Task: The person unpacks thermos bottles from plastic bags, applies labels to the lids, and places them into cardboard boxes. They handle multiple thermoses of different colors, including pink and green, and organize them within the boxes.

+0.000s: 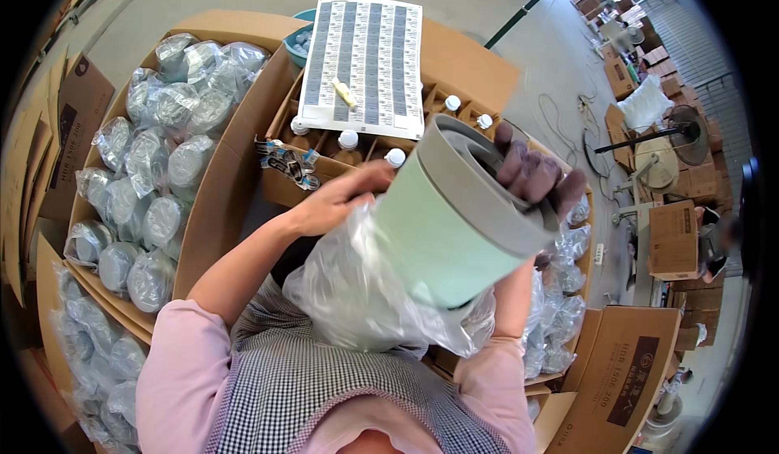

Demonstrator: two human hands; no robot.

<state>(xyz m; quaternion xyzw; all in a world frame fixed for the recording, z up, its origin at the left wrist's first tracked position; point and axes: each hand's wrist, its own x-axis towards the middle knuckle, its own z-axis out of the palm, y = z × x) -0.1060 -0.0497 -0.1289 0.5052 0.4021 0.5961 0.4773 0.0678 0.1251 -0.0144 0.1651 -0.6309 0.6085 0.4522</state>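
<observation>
A pale green tumbler (447, 235) with a grey lid (487, 180) tilts in front of my chest, its lower part inside a clear plastic bag (359, 283). My right hand (538, 174), in a dark glove and blurred, grips the lid from above. Bare, my left hand (341, 195) pinches the bag's upper edge beside the tumbler; some of its fingertips are hidden behind the tumbler. Just beyond, a divided cardboard box (292, 183) holds several white-capped bottles (349, 140). A printed label sheet (371, 40) lies across it with a small yellow object (345, 93) on top.
Left of me, a carton (213, 204) is filled with bagged cups (146, 156). More bagged items (563, 314) sit in a carton at my right. A teal basin (296, 52) stands behind the divided box. Farther right are a floor fan (688, 134) and a person (715, 241).
</observation>
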